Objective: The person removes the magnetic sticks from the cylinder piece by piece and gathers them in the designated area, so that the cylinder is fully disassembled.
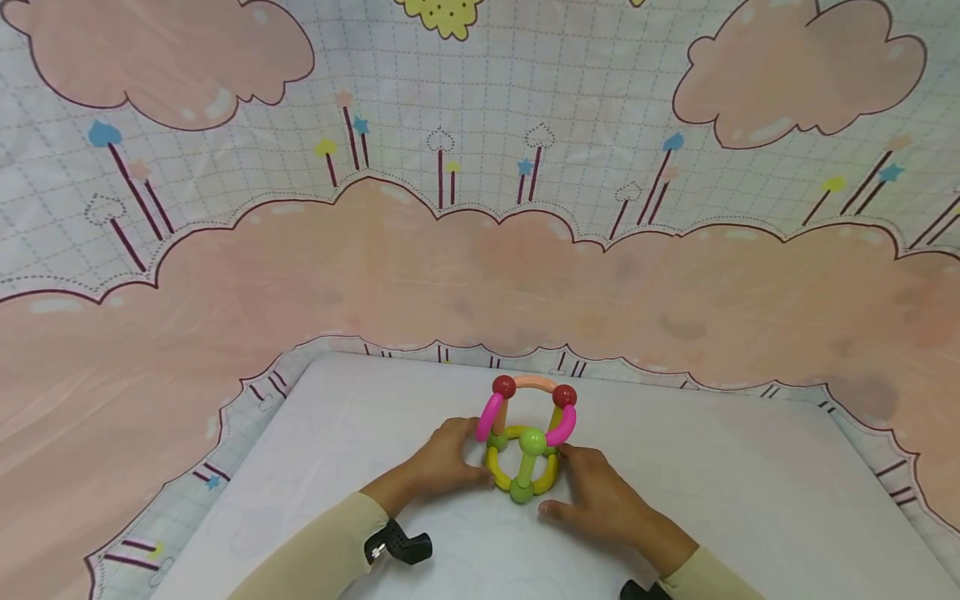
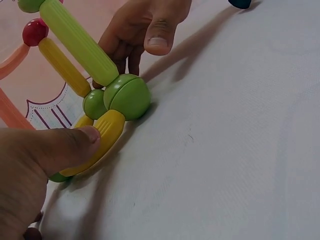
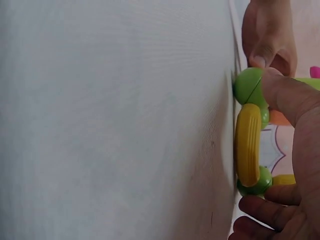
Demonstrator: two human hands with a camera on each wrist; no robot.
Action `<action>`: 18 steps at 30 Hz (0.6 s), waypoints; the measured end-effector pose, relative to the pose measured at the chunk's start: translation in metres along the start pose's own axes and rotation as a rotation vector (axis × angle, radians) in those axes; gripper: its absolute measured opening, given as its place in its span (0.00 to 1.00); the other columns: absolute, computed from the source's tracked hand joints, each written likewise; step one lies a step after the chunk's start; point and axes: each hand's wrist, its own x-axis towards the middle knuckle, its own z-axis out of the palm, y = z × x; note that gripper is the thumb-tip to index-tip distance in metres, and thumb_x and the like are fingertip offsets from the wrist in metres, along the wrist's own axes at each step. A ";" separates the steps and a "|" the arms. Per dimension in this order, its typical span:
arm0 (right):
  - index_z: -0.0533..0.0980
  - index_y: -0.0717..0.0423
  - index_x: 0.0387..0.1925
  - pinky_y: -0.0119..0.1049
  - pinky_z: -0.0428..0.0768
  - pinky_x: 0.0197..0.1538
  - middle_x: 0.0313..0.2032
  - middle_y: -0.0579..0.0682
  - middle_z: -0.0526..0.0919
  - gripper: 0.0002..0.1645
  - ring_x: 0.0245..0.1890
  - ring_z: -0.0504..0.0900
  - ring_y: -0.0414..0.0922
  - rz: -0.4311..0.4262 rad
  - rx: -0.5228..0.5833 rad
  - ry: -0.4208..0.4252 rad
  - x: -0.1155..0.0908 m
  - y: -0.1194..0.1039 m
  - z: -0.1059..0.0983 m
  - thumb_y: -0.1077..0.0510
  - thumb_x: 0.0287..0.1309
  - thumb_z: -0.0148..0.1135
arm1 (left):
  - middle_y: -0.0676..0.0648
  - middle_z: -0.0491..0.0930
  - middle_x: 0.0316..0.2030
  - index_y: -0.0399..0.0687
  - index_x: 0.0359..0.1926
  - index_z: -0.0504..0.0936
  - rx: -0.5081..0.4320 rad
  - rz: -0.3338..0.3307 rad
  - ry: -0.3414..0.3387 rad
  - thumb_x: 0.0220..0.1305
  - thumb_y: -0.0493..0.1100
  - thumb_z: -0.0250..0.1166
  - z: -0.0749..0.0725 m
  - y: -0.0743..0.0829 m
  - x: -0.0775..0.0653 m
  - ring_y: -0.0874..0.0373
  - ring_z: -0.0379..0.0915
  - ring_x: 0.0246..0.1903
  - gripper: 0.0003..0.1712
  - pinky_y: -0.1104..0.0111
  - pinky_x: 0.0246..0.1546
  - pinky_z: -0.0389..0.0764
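Note:
A toy frame of plastic rods and balls (image 1: pixel 532 442) stands on the white surface between my two hands. Yellow curved rods (image 2: pixel 107 135) and green balls (image 3: pixel 248 86) form its base. Upright rods rise to red balls (image 1: pixel 504 386), with orange and pink curved rods near the top. My left hand (image 1: pixel 446 458) grips its left side, thumb on a yellow curved rod; its other fingers are mostly hidden. At the right side, my right hand (image 1: pixel 607 492) has its fingers loosely spread by a green ball, fingertips touching or very near it. Its thumb is apart from the toy.
The white tabletop (image 1: pixel 750 483) extends around the toy. Behind it hangs a printed cloth (image 1: pixel 480 275) with clouds and a grid pattern. A black wrist device (image 1: pixel 397 542) is on the left forearm, and another (image 1: pixel 643 590) shows at the right sleeve.

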 end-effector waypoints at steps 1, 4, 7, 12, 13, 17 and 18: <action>0.64 0.67 0.72 0.56 0.67 0.70 0.67 0.61 0.72 0.62 0.68 0.68 0.59 0.001 -0.002 0.001 0.000 0.000 0.000 0.35 0.47 0.80 | 0.38 0.71 0.65 0.40 0.70 0.71 0.001 0.008 0.005 0.47 0.52 0.82 0.000 0.000 0.000 0.39 0.64 0.67 0.51 0.41 0.68 0.64; 0.64 0.67 0.72 0.56 0.68 0.69 0.67 0.61 0.72 0.63 0.68 0.68 0.59 0.013 -0.003 -0.004 0.002 -0.001 0.002 0.34 0.46 0.80 | 0.39 0.73 0.63 0.41 0.69 0.74 0.011 0.020 0.016 0.47 0.52 0.82 0.000 0.002 0.001 0.39 0.65 0.66 0.49 0.41 0.67 0.64; 0.63 0.66 0.72 0.56 0.68 0.69 0.67 0.61 0.72 0.65 0.68 0.68 0.59 0.032 -0.006 -0.014 0.003 -0.002 0.003 0.33 0.45 0.80 | 0.39 0.74 0.62 0.41 0.67 0.75 0.018 0.024 0.026 0.48 0.51 0.81 0.001 0.002 0.001 0.38 0.65 0.66 0.47 0.40 0.66 0.64; 0.62 0.66 0.73 0.56 0.68 0.69 0.67 0.61 0.71 0.66 0.69 0.67 0.58 0.042 -0.019 -0.015 0.004 -0.002 0.004 0.31 0.45 0.79 | 0.40 0.75 0.62 0.41 0.66 0.77 0.023 0.024 0.031 0.48 0.52 0.81 0.002 0.002 0.001 0.39 0.65 0.66 0.45 0.40 0.66 0.64; 0.62 0.67 0.73 0.56 0.68 0.69 0.67 0.62 0.71 0.66 0.69 0.66 0.59 0.042 -0.021 -0.014 0.003 -0.002 0.004 0.31 0.45 0.79 | 0.40 0.75 0.62 0.41 0.65 0.77 0.021 0.022 0.032 0.48 0.51 0.82 0.002 0.003 0.001 0.39 0.65 0.66 0.44 0.40 0.66 0.64; 0.62 0.66 0.73 0.56 0.69 0.68 0.67 0.62 0.70 0.66 0.69 0.66 0.58 0.052 -0.021 -0.019 0.004 -0.003 0.003 0.31 0.44 0.79 | 0.41 0.75 0.62 0.42 0.64 0.78 0.031 0.035 0.030 0.49 0.51 0.82 0.002 0.001 0.000 0.40 0.65 0.67 0.42 0.41 0.67 0.65; 0.62 0.66 0.73 0.56 0.69 0.68 0.67 0.62 0.71 0.67 0.69 0.67 0.58 0.056 -0.024 -0.019 0.004 -0.003 0.003 0.31 0.43 0.80 | 0.41 0.75 0.62 0.42 0.63 0.78 0.036 0.041 0.029 0.49 0.51 0.82 0.002 0.001 0.000 0.40 0.65 0.66 0.42 0.42 0.67 0.65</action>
